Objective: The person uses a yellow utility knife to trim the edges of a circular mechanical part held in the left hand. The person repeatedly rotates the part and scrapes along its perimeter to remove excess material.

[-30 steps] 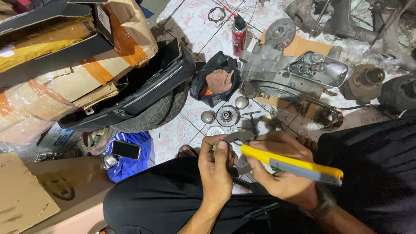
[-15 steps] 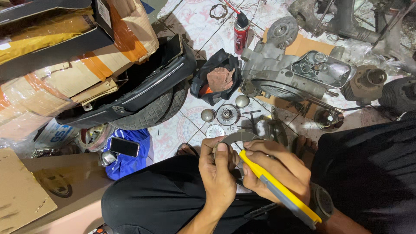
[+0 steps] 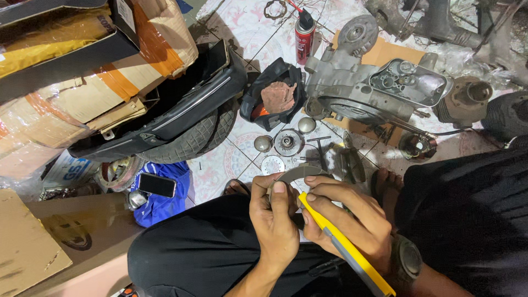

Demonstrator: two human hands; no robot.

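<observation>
Head view: we hold a curved grey part (image 3: pixel 300 175) over our lap, left hand (image 3: pixel 276 220) pinching it, right hand (image 3: pixel 352 220) gripping it plus a yellow knife (image 3: pixel 344 247). Beyond: gear (image 3: pixel 287 142), engine (image 3: pixel 379 88), spray can (image 3: pixel 304 37), tyre (image 3: pixel 201 135), phone (image 3: pixel 157 185).

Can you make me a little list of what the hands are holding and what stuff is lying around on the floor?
left hand: pinches a curved grey metal piece, thumb on top
right hand: holds a yellow and grey utility knife against that piece
engine block: on the tiled floor, beyond the hands
red spray can: upright, far side
small round metal parts: on the tiles ahead of the hands
tyre: left, under a black panel
phone: on blue cloth
</observation>
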